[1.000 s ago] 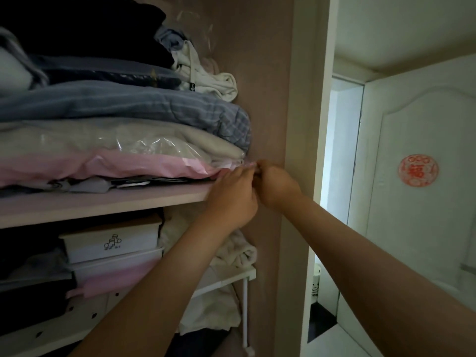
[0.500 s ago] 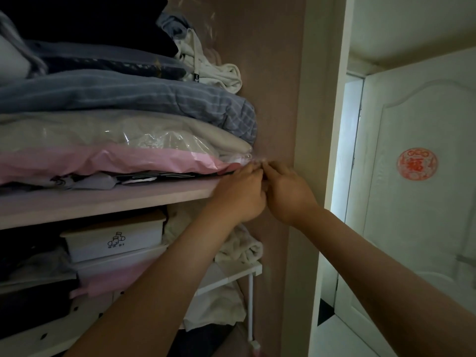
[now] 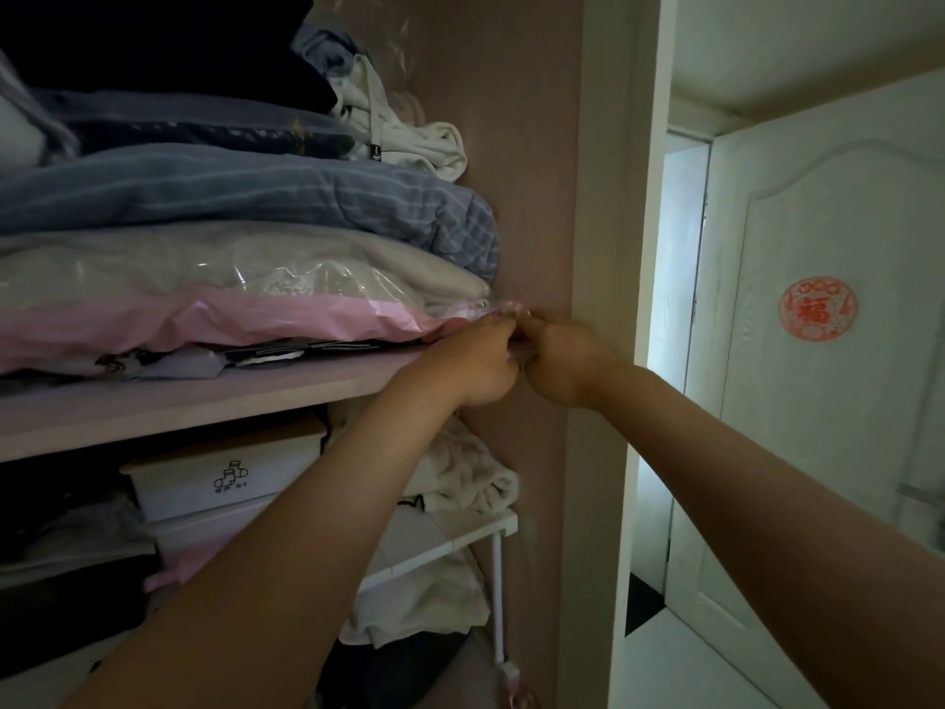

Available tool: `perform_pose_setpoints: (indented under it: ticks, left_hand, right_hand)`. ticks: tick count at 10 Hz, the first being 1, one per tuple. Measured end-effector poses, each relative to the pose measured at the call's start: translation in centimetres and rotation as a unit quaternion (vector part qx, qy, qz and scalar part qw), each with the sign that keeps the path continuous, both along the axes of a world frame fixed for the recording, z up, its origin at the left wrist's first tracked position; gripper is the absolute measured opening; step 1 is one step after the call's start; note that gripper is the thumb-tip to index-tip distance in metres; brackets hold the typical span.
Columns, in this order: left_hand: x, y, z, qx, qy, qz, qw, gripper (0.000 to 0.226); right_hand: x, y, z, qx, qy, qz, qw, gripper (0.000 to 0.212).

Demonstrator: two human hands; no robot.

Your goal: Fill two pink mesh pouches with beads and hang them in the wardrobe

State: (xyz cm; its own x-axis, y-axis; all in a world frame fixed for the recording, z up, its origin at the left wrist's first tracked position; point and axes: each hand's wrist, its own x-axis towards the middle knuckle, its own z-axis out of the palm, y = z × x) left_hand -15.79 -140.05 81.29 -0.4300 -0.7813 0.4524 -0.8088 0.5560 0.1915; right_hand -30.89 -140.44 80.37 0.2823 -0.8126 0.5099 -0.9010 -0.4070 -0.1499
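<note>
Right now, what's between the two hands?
Head view: a small pale pink mesh pouch, mostly hidden, which left hand and right hand both pinch beside the wardrobe's side wall.

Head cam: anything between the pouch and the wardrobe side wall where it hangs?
Nothing visible. Left hand and right hand pinch the pouch right at the side wall, above the shelf end. The bagged bedding has a corner close on the left. Any hook is hidden behind the fingers.

Folded bedding (image 3: 245, 237) is stacked on the wardrobe shelf (image 3: 204, 396). Below it sits a box (image 3: 225, 473), with a small rack (image 3: 450, 542) to its right. A door (image 3: 838, 350) stands farther right.
</note>
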Motion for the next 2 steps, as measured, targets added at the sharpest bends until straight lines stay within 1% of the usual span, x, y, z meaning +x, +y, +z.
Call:
perform_pose_setpoints:
  ticks: [1,2]
  left_hand:
    - [0.8,3.0,-0.1,-0.046,0.067,-0.059,0.995,0.042]
    - [2.6,7.2,0.0,-0.082,0.199,-0.082,0.973,0.045]
  right_hand:
    - [-1.0,2.4,0.5,-0.035,-0.032,0.019,0.999,0.055]
    - [-2.4,6.4,1.8,-0.119,-0.099,0.022,0.988,0.060]
